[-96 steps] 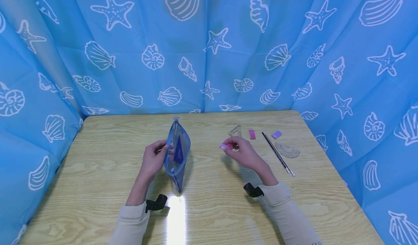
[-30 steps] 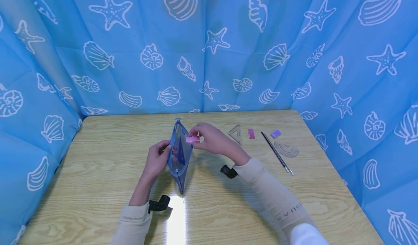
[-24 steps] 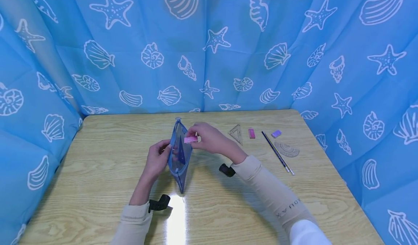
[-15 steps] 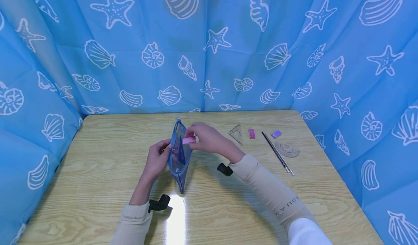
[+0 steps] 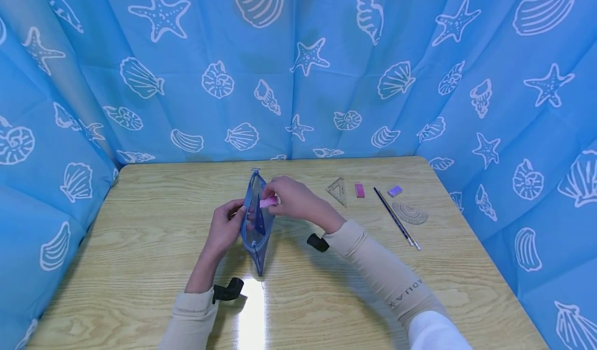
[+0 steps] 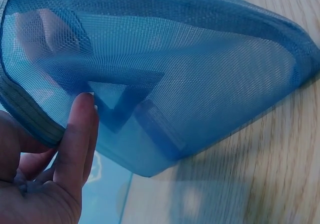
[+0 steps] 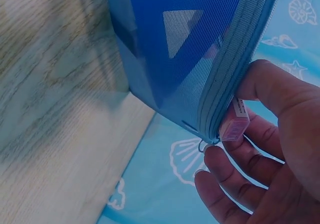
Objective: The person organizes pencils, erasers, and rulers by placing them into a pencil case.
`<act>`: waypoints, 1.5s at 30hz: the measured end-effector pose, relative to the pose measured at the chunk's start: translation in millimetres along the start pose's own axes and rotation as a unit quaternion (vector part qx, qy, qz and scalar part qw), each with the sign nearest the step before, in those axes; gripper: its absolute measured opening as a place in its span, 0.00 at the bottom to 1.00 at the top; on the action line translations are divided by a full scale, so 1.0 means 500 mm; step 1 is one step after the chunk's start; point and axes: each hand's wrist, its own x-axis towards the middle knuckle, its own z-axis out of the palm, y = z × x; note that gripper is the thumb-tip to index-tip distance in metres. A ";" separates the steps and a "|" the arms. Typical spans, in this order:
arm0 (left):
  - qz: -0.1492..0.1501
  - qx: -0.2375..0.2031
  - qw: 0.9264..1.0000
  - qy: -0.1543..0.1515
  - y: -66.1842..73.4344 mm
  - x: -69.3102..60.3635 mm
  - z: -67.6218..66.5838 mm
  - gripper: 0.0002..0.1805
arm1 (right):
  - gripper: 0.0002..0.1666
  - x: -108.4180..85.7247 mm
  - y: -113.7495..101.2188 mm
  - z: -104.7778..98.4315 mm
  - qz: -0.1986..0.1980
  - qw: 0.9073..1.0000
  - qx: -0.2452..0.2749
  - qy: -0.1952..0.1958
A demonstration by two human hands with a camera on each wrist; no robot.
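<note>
the curtain (image 5: 266, 44) is bright blue with white shells (image 5: 242, 138) and starfish (image 5: 160, 14), the table (image 5: 154, 225) is light brown with wavy lines, the bag (image 6: 215, 79) is netted blue — the triangle (image 7: 147, 24) in it is darker blue — and the held eraser (image 5: 268, 202) is pink and white.

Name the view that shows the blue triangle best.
The right wrist view: the blue triangle looks large, its cut-out clear through the mesh pouch. The left wrist view shows it hazier, partly behind the left fingers; the head view, small and narrow through the pouch's opening.
</note>
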 end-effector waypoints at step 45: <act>0.008 0.033 0.999 0.012 0.007 -0.001 -0.001 0.18 | 0.17 -0.014 -0.051 0.028 -0.003 0.999 0.008 -0.048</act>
